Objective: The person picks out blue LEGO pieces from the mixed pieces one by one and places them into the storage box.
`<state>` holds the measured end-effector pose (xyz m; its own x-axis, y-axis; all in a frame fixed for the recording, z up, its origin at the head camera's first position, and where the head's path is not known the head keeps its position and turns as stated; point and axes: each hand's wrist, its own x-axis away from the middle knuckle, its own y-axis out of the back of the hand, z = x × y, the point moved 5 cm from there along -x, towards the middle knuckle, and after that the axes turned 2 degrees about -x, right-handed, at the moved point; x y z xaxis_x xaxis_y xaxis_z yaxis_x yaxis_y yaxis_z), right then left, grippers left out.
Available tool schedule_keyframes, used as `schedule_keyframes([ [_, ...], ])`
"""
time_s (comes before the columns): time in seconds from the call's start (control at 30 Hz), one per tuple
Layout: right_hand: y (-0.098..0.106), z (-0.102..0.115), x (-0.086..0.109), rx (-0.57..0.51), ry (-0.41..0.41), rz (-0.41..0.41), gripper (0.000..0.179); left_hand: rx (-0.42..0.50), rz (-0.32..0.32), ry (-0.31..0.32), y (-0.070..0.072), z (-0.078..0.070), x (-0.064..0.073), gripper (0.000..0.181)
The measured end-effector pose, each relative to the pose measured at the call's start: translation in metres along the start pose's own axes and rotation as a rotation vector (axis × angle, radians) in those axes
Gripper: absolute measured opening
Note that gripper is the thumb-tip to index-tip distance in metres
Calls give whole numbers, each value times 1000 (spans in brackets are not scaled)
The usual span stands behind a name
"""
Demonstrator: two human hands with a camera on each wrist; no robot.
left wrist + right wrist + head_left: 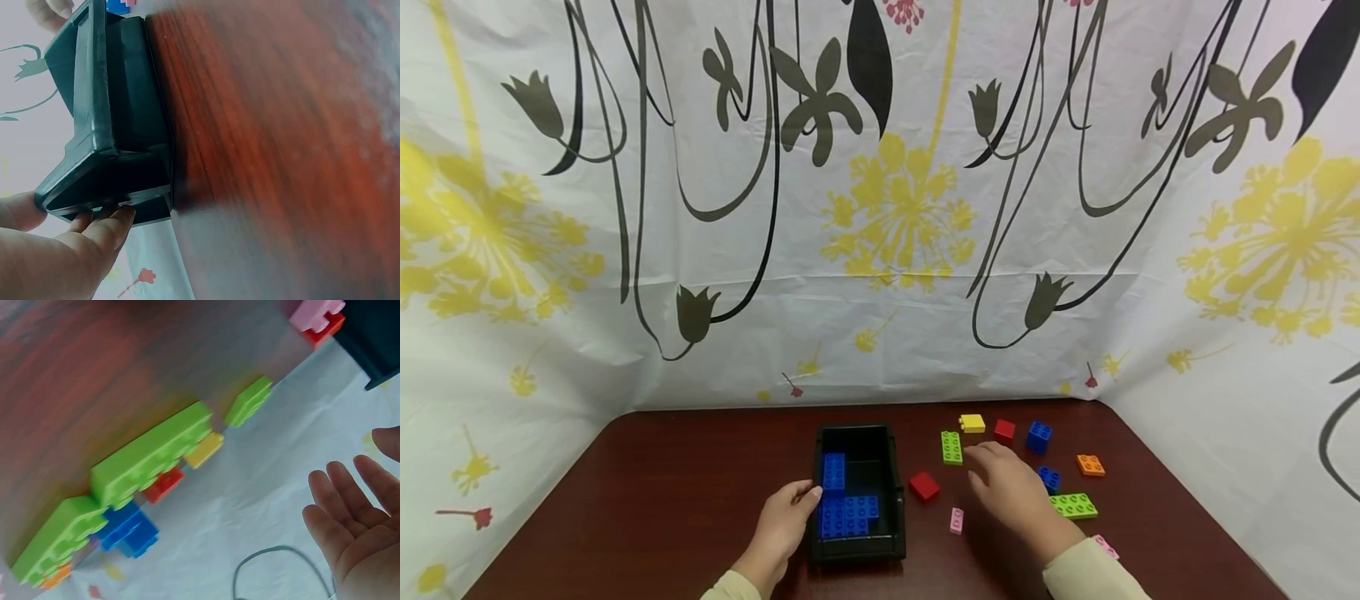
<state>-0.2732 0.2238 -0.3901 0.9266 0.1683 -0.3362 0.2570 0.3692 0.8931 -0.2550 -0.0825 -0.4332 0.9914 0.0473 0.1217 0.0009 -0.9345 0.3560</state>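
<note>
In the head view, a black bin sits at mid-table with several blue bricks along its left side and near end. My left hand grips the bin's left wall, thumb on the rim. The left wrist view shows the fingers curled under that rim. My right hand is over the loose bricks right of the bin; its fingers are extended and hold nothing in the right wrist view. Near its fingertips lies a lime green brick. A red brick and a pink brick lie between bin and hand.
Farther back are a yellow brick, a red one and a blue brick. An orange brick, a long green brick and a second pink brick lie rightward, partly behind my arm. A patterned cloth hangs behind the table.
</note>
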Motion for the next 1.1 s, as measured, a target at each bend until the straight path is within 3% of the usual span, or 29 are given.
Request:
schedule_keyframes([
  [0.5,12,-51,6,61,-167,94,42,-7,17,7,0,-2,-1,53],
  [1.1,11,-93,9,60,-273,196,46,-23,12,24,0,-1,-1,53],
])
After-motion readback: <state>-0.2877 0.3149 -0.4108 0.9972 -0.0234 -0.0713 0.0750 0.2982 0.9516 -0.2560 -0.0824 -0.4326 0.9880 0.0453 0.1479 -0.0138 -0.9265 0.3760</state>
